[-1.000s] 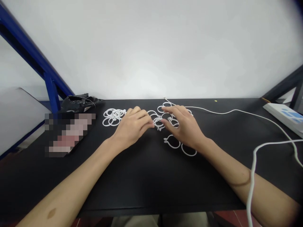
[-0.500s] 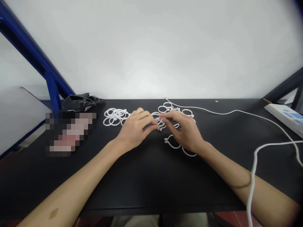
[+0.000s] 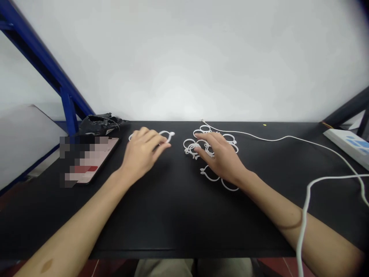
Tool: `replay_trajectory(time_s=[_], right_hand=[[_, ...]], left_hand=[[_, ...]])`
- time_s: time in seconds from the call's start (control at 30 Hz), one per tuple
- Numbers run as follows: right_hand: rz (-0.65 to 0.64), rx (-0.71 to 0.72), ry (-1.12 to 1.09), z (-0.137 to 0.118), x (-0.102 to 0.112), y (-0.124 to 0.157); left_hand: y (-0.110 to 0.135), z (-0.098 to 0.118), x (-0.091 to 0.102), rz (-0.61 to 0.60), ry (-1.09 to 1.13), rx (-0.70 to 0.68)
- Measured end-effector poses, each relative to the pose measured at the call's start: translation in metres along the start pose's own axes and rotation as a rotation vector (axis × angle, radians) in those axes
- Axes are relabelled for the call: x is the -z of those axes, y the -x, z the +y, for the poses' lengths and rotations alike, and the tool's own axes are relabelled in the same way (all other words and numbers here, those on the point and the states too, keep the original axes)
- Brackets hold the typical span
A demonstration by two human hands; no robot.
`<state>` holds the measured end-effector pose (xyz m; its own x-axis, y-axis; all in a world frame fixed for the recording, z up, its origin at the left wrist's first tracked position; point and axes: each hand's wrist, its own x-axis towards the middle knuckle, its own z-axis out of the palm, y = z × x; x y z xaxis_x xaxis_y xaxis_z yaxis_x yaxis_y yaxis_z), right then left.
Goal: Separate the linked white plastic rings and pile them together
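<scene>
At the left, my left hand (image 3: 144, 148) pinches a white plastic ring with a small knobbed clasp (image 3: 165, 132) between thumb and fingers. The hand covers most of the left pile of white rings (image 3: 130, 137), with just a bit of rim showing. On the right, my right hand (image 3: 220, 156) hovers over a loose heap of similar white rings (image 3: 190, 145), thumb and fingers apart. Part of that heap is hidden under the palm. Two rings (image 3: 211, 177) lie nearer to me, below the right hand, partly covered by it.
A phone (image 3: 100, 163), partly blurred out, lies on the black table (image 3: 161, 215) at left, before a crumpled black bag (image 3: 98, 124). A white cable (image 3: 288, 136) runs across the right side and over my right forearm. A white box (image 3: 346, 144) stands far right.
My left hand has moved left from the right heap, carrying a white ring to the left pile. My right hand has stayed over the heap, its thumb and fingers now wider apart.
</scene>
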<state>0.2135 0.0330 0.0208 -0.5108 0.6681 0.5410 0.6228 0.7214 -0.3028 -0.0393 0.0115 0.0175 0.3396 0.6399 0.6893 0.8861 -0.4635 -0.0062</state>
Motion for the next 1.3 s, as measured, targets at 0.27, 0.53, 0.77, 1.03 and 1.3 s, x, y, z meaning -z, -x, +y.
replay_trajectory(time_s=[0.27, 0.53, 0.77, 1.03, 1.3], right_hand=[[-0.131, 0.101, 0.143, 0.003, -0.011, 0.004], [-0.015, 0.147, 0.053, -0.003, -0.007, 0.001], [0.052, 0.134, -0.220, -0.012, -0.004, 0.001], [0.109, 0.051, -0.215, -0.012, -0.007, -0.001], [0.029, -0.027, -0.244, -0.019, -0.005, 0.002]], left_hand=[[0.017, -0.044, 0.011, -0.308, -0.133, 0.264], [0.012, -0.031, 0.012, -0.180, -0.231, 0.278], [0.003, 0.019, 0.004, -0.151, 0.310, 0.074], [-0.003, 0.037, 0.005, -0.313, 0.732, 0.284], [-0.004, 0.045, 0.007, -0.391, 0.723, 0.351]])
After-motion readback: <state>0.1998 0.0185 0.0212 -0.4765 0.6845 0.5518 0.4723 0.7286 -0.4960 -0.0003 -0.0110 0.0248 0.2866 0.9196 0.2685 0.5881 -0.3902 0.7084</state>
